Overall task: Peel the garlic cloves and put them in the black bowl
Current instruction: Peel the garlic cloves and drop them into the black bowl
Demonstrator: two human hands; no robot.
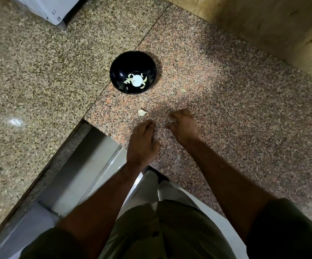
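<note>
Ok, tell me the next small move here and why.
Probably reach the left hand forward to pick up the unpeeled garlic clove lying on the granite counter just ahead of its fingers. Both hands look empty, the right hand loosely curled, while peeled cloves already sit in the black bowl.

Both hands over counter [226, 109], left hand [143, 142] and right hand [184, 124] w/ fingers curled down. Unpeeled clove [142, 112] just ahead, peeled cloves [132, 81] in bowl [117, 71].
</note>
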